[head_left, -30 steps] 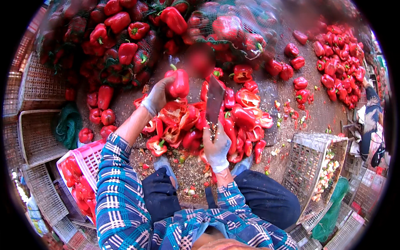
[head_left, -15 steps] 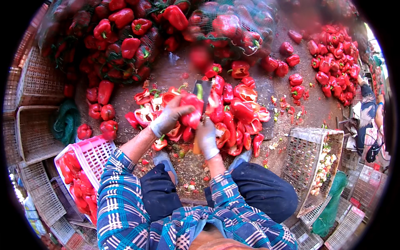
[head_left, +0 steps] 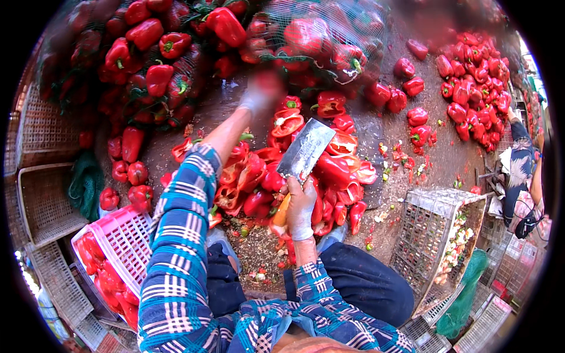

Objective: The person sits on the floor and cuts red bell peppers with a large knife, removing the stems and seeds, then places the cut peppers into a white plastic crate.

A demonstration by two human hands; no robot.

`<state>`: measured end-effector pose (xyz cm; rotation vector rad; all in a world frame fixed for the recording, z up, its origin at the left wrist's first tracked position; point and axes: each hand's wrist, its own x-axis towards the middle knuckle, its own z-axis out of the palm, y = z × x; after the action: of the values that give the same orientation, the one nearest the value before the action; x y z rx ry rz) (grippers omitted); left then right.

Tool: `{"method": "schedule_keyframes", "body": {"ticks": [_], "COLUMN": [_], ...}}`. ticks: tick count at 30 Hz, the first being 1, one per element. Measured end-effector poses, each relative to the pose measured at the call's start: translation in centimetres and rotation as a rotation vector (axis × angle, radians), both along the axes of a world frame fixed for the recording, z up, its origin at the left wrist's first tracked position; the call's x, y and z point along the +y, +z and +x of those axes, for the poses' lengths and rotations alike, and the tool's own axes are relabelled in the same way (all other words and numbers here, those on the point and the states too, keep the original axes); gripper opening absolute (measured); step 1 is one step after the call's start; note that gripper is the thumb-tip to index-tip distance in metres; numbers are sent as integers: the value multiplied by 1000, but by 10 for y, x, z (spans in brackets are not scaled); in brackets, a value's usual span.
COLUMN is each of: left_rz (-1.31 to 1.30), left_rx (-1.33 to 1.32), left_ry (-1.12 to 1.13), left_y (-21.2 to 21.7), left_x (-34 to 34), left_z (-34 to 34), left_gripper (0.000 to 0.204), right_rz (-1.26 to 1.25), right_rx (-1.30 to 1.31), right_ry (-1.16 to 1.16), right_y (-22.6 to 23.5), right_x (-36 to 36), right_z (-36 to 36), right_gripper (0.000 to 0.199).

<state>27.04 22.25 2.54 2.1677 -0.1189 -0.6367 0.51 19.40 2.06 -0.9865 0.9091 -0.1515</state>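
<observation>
My right hand (head_left: 301, 206), in a pale glove, is closed round a cleaver whose broad grey blade (head_left: 306, 148) is raised over the cut peppers. What looks like its yellow-orange handle end (head_left: 281, 213) shows below the fist. My left hand (head_left: 254, 101), gloved too, reaches far forward, to the gap before the netted peppers. Its fingers lie in a blurred patch beside a smeared red shape, so whether they grip a pepper is hidden. Between and beyond my feet lies a heap of red bell peppers (head_left: 332, 170), many split open with pale insides showing.
Netted whole red peppers (head_left: 306, 36) are piled ahead. Another pepper pile (head_left: 474, 82) lies far right, near another person's arm and dark clothing. A pink crate (head_left: 125, 235) with red peppers stands left. A tilted crate (head_left: 421, 235) with pale scraps stands right. Scraps litter the floor.
My left hand has left the pepper it held by the blade and stretched forward. The cleaver has turned, its flat face now showing; my right hand has shifted slightly right and down.
</observation>
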Motion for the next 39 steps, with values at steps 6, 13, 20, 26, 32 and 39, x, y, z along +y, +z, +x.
{"method": "schedule_keyframes", "body": {"ticks": [6,13,20,26,32,39], "left_rz": [42,-90,385,165,74,-72], "left_rx": [-80,-19,-500,-227,-293,-458], "left_ry": [138,5,-477,-269,-297,-384], "left_y": [-18,-74,-90,-69,-44,35], "left_x": [-20,32,26,31,67,88], "left_z": [7,38,14,37,23,-43], "left_gripper": [94,86,70,67,73,73], "right_rz": [48,-67,-153,-228,-1063,-1319], "right_rx": [-20,12,52,102,91,-78], "right_ry": [-24,82,116,193,399,410], "right_y": [-4,-5,-18,0,30,65], "right_x": [-2,-4,1,0,-22,-12], "right_z": [2,-3,-16,-1,18,42], "right_gripper": [19,20,23,26,25,37]}}
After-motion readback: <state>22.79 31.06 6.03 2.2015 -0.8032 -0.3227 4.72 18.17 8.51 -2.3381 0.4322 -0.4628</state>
